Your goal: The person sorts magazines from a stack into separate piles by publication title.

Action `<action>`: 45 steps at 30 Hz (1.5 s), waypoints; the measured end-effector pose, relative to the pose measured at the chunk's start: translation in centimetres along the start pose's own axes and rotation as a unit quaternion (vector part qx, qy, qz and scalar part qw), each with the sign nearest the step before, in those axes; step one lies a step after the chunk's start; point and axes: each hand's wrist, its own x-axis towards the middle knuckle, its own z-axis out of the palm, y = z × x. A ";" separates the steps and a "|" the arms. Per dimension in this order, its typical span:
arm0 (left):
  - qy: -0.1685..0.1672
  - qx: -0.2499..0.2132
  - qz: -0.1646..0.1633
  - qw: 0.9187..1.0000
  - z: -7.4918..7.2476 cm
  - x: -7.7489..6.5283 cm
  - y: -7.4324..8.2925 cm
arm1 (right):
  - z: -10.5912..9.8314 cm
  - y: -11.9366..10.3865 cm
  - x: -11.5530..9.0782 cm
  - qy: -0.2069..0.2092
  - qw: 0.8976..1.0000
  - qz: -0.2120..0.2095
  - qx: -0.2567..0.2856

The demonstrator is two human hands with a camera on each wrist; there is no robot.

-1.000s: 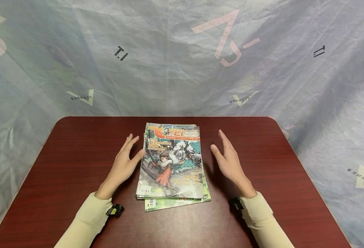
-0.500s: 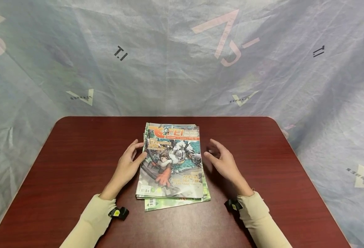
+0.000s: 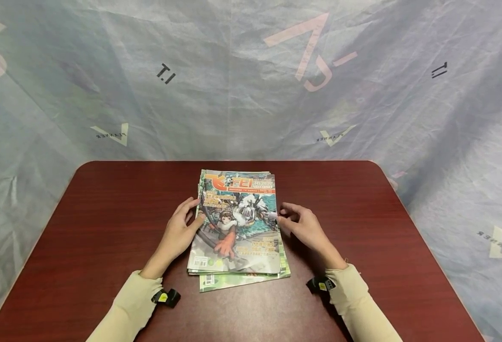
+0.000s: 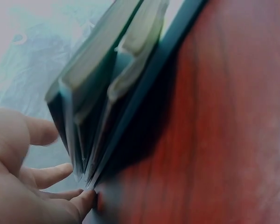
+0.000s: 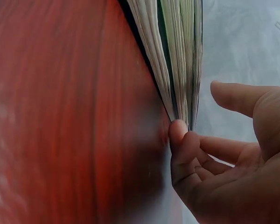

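A stack of several magazines (image 3: 242, 228) lies on the table, the top cover showing a cartoon figure with a red hand and an orange title. Beneath it, a green magazine (image 3: 246, 281) sticks out askew at the near edge. My left hand (image 3: 178, 235) touches the stack's left edge with its fingertips, its thumb near the top cover. At the opposite edge, my right hand (image 3: 312, 232) has its fingertips against the page edges (image 5: 177, 65); its thumb stands apart from the cover in the right wrist view. In the left wrist view, the spines (image 4: 112, 70) fan slightly apart.
The dark red wooden table (image 3: 105, 213) has rounded far corners. A grey printed curtain (image 3: 229, 95) hangs behind it and along both sides. Small black devices sit on both wrists, the left device (image 3: 166, 298) and the right device (image 3: 320, 285).
Both hands have moved inward to the stack's sides and slightly nearer to me; their fingers have bent and now touch the edges. The magazines have not visibly moved.
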 end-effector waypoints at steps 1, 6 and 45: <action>0.002 0.002 0.001 1.000 0.0 0.0 0.0 | 0.0 0.0 0.0 -0.004 1.000 0.002 0.003; 0.017 0.004 0.005 1.000 0.2 0.2 -0.1 | 0.3 -0.1 0.1 -0.029 0.999 0.002 0.022; -0.014 0.038 0.054 0.998 -2.1 0.3 0.8 | 1.1 -2.3 -0.9 -0.060 0.995 -0.017 0.081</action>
